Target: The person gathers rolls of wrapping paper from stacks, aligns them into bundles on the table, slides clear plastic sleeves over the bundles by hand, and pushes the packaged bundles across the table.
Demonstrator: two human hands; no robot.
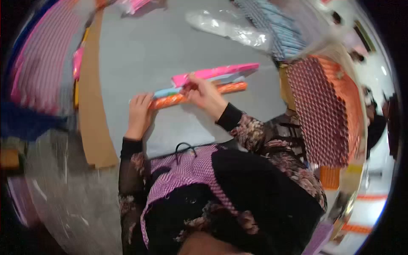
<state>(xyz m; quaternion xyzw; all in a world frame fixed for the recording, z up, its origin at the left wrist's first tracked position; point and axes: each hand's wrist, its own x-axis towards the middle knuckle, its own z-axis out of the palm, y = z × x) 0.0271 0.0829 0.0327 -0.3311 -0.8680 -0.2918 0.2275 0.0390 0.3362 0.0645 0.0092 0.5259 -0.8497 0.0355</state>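
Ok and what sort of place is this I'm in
Probably a workshop or factory floor: there's a grey worktable, a big pile of maroon-patterned pieces on the right, and a pink striped stack on the left.

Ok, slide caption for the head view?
Left hand and right hand at an orange patterned roll beside a pink packet, grey tabletop below.

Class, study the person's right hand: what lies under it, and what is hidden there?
The orange patterned roll shows on both sides of the right hand, apparently passing beneath; its stretch under the hand is covered.
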